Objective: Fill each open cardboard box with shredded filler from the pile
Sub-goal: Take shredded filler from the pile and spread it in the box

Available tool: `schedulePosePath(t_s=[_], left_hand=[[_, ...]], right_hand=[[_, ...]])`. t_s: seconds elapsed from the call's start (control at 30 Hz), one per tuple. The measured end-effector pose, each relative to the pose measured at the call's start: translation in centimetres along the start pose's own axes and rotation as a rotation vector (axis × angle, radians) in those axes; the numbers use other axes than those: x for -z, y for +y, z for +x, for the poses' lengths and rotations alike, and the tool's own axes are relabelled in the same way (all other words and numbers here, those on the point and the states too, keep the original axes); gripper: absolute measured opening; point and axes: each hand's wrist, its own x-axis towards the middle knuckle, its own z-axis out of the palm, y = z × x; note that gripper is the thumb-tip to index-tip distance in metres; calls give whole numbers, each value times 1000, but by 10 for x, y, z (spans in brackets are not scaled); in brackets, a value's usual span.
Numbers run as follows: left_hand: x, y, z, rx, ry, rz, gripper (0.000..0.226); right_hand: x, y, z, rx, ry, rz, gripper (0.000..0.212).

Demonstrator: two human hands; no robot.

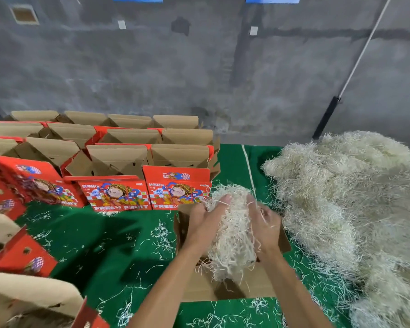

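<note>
Right of both hands sprawls the filler pile; under them sits an open box. Left hand and right hand clasp a filler wad, seemingly mid-lowering. Best pressed evenly into corners.

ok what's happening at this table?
A person is packing fruit boxes with shredded filler. Both hands, left hand and right hand, hold a clump of filler over an open cardboard box in front of them. The big filler pile lies to the right on the green table cover. Rows of open red boxes stand at the back left; the ones whose insides show look unfilled. Loose strands are scattered over the cover.
</note>
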Motion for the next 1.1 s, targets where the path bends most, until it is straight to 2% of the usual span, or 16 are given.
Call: schedulePosePath(t_s=[0.1,0.23,0.27,0.33,0.4,0.47,0.57,0.67,0.73,0.8,0.87,0.93,1.0,1.03,1.07,1.1], left_hand=[[15,-12,12,-95,116,-57,63],[23,-14,23,38,259,-348,60],[17,-11,23,87,264,-362,58],[-10,-16,17,145,193,-252,70],[-32,-26,8,113,95,-74,52],[-24,-29,9,108,55,-46,39],[21,-30,28,9,77,-175,47],[31,-28,32,-25,89,-181,30],[29,-32,34,-20,149,-301,29],[32,-36,34,80,221,-342,32],[31,-42,29,239,139,-261,33],[25,-53,20,356,11,-225,46],[13,-64,14,415,-99,-121,71],[5,-72,12,455,-130,-114,79],[-1,-78,9,510,-124,-168,80],[-6,-83,7,586,-88,-287,70]], right_hand=[[17,-3,9,134,-5,-65,56],[22,3,19,24,158,-79,63],[15,6,19,-10,138,-62,64],[-8,17,6,-8,12,-144,73],[-24,29,-15,83,-145,-329,92],[-13,27,-15,153,-185,-449,79],[25,16,6,151,-221,-477,65],[37,13,9,127,-215,-334,76],[33,13,7,67,-171,-147,65],[36,11,7,-53,-99,61,57],[43,7,10,-155,-107,152,61],[43,11,7,-218,-262,114,67],[32,17,-5,-290,-549,180,57],[25,21,-11,-314,-610,257,53],[19,27,-14,-382,-590,366,58],[12,31,-17,-445,-552,445,65]])
